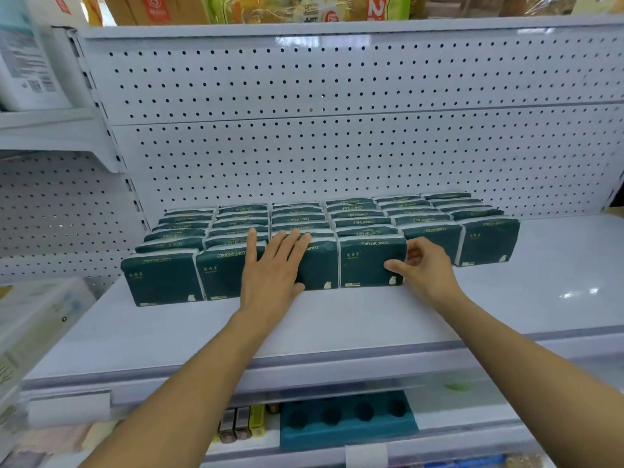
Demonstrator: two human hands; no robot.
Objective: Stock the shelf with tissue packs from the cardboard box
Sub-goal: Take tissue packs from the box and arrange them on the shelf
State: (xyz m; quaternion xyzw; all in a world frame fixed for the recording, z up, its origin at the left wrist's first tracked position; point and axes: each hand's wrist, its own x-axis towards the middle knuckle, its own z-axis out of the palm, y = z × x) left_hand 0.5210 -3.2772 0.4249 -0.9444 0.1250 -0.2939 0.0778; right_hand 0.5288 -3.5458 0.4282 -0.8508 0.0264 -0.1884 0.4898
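Several rows of dark green tissue packs (162, 276) stand upright on the white shelf (337, 319), running back toward the pegboard. My left hand (273, 268) lies flat with straight fingers against the front of the third pack from the left. My right hand (422, 268) holds the right side of the fourth front pack (368, 261), thumb on its front face and fingers curled round its right edge. The cardboard box is out of view.
A perforated white back panel (337, 146) rises behind the packs. The shelf above carries bagged goods (304, 8). A teal tray with round holes (347, 420) and small items sit on the shelf below. Packaged goods (30, 329) stand at the left.
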